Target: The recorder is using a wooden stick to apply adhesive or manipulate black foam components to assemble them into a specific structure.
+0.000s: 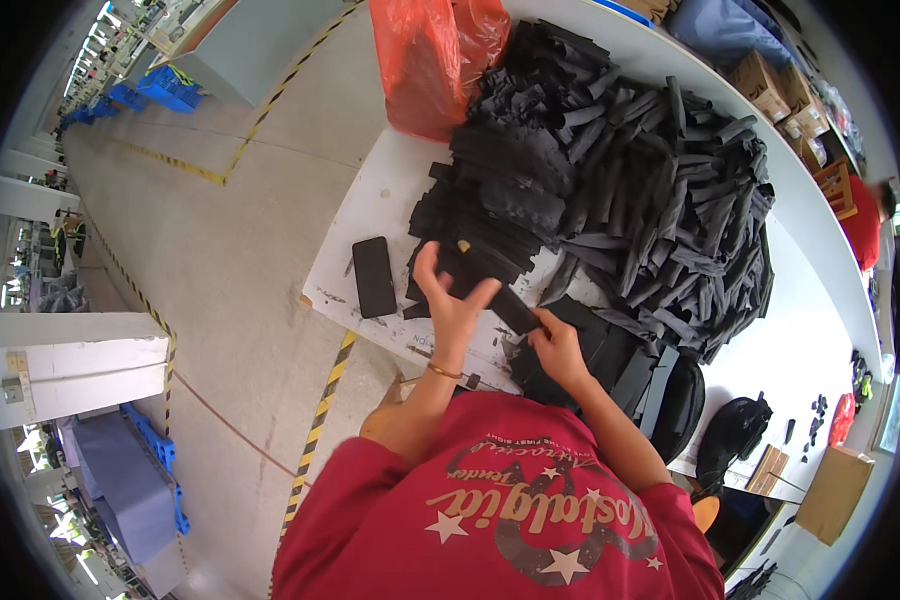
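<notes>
White tabletop (370, 215) carries a huge heap of black strips (660, 190) on its far side, with a red plastic bag (425, 60) at the back edge. A neater stack of black pieces (470, 235) lies nearer. A black phone (374, 276) lies flat to its left. Left hand (448, 300) and right hand (558, 348) both pinch one black strip (513, 308) between them, just above the tabletop's near edge.

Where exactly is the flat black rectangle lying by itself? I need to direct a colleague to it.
Start at the white table with the large heap of black strips. Go to the table's near-left corner, left of the person's left hand. The flat black rectangle lies there alone on bare white surface, smooth with rounded corners, apart from the strips.
</notes>
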`<state>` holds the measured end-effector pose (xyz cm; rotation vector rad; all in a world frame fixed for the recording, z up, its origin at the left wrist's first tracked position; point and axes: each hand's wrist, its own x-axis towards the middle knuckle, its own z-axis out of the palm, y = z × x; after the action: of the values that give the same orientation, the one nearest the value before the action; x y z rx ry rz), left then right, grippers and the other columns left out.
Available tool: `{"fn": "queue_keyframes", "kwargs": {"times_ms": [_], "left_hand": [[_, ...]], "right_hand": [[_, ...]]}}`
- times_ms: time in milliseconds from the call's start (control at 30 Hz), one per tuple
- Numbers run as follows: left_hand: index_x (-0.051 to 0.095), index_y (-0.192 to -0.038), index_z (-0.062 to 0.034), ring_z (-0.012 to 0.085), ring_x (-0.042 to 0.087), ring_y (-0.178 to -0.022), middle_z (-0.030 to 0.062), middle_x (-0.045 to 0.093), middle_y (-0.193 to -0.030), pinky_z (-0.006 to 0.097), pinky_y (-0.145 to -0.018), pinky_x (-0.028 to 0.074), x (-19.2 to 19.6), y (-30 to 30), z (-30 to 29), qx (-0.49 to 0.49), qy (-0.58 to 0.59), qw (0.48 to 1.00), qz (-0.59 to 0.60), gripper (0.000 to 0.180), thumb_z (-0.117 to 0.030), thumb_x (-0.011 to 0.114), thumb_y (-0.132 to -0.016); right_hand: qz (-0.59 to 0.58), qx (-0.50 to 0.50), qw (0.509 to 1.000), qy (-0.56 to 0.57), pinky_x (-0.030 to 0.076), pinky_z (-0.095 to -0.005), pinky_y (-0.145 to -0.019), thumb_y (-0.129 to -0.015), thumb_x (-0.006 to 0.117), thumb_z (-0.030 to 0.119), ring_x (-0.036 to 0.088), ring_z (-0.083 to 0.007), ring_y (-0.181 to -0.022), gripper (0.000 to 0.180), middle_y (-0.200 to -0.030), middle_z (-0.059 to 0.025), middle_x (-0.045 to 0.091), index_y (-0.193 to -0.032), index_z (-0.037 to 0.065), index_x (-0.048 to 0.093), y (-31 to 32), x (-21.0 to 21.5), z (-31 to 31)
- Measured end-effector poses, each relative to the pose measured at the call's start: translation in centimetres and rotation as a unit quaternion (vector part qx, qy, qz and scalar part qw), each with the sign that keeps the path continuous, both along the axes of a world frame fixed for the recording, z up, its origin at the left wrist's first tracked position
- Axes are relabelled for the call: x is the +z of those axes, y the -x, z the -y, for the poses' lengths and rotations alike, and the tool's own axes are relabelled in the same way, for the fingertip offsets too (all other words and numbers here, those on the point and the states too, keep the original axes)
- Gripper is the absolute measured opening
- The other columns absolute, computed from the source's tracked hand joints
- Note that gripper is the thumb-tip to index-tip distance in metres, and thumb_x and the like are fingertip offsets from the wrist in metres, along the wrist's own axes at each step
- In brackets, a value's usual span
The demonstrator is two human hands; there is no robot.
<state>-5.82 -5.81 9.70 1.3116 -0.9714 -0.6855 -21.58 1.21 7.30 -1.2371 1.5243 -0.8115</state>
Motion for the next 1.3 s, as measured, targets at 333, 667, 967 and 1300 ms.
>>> {"fn": "queue_keyframes", "kwargs": {"times_ms": [333,667,967,1300], "left_hand": [[0.063,-0.090,0.0006,0.0198,0.060,-0.054,0.0072,0.060,-0.067,0.032,-0.053,0.052,-2.2,2.1,-0.9,-0.091,-0.216,0.841,-0.487,0.031,-0.030,0.067,-0.089],[0.058,-0.083,-0.0057,0.0036,0.035,-0.043,-0.0032,0.049,-0.059,0.019,-0.040,0.026,2.7,-10.0,8.5,-0.007,-0.057,0.918,-0.391,0.028,-0.032,0.061,-0.093],[0.057,-0.099,-0.0037,0.0197,0.060,-0.075,0.0087,0.060,-0.087,0.031,-0.070,0.052,-2.2,-5.7,6.9,-0.001,-0.104,0.801,-0.589,0.028,-0.031,0.058,-0.095],[0.060,-0.087,-0.0026,0.0168,0.055,-0.049,0.0061,0.058,-0.064,0.030,-0.050,0.047,1.7,3.3,0.5,-0.081,-0.160,0.854,-0.489,0.023,-0.024,0.068,-0.089]], "right_hand": [[-0.099,-0.036,0.990,0.097,0.047,-0.0464,-0.057,-0.085,0.056,0.004,0.061,-0.0442,-0.067,0.007,-0.069,-0.0262,0.059,-0.089,-0.002,0.057,-4.0,1.5,-1.0],[-0.108,0.120,0.987,-0.004,0.049,-0.0394,-0.058,-0.088,0.063,0.013,0.064,-0.0360,-0.067,0.013,-0.071,-0.0208,0.062,-0.089,0.000,0.063,4.1,4.8,-9.5],[-0.186,0.053,0.962,0.193,0.048,-0.0415,-0.055,-0.088,0.062,0.009,0.062,-0.0373,-0.065,0.011,-0.074,-0.0195,0.061,-0.094,0.001,0.059,0.6,5.5,-3.9],[-0.156,-0.035,0.968,0.191,0.046,-0.0509,-0.054,-0.089,0.052,0.006,0.059,-0.0452,-0.064,0.006,-0.067,-0.0268,0.059,-0.092,0.000,0.053,-4.7,2.7,1.8]]}}
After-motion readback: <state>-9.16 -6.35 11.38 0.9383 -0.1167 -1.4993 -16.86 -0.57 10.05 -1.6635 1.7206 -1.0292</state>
